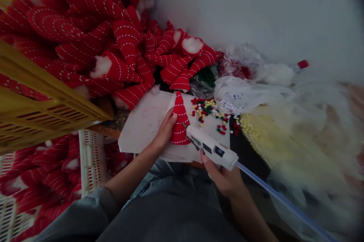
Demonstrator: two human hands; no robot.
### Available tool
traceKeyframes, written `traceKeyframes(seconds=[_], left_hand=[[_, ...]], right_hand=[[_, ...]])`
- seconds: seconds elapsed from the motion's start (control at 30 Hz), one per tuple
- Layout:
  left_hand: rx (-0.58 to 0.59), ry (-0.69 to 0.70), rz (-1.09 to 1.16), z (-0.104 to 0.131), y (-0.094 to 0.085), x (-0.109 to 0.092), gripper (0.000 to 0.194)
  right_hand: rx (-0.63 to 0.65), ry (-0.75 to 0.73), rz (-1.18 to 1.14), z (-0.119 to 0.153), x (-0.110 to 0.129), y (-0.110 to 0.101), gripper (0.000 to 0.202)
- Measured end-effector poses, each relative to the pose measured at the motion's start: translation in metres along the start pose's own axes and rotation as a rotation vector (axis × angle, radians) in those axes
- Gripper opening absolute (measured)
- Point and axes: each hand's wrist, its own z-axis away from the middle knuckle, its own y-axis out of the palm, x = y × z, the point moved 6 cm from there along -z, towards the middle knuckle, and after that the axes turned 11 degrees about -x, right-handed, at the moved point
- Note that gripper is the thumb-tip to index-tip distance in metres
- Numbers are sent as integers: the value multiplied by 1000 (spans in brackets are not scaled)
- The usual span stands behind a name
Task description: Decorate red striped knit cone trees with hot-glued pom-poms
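A red cone-shaped cloth piece with white dashed stripes (180, 132) lies on white paper sheets (145, 120), its tip pointing away from me. My left hand (166, 130) grips its left side, thumb on top. In my right hand (223, 177) is a white glue gun (212, 147), its nozzle at the right side of the cone. A bluish-white cord or stick trails from the gun's rear to the lower right. Small red, green, yellow and white pompoms (209, 109) are scattered on the paper to the right of the cone.
Striped red stuffed cones (119, 41) are heaped at the back left. A yellow crate (45, 101) stands at the left, above a white crate (91, 154) beside more red cones. Clear bags, one with yellow pompoms (258, 132), fill the right side. A pale wall rises behind.
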Motion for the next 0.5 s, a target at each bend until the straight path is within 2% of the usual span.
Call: traceKeyframes(seconds=[0.23,0.5], left_hand=[[17,7,8,-2,-1,3,54],[-41,-12,28,0,2,-3,54]], right_hand=[[20,13,35,1,-3,-1,13],[39,39,73,4,-3,-4,18]])
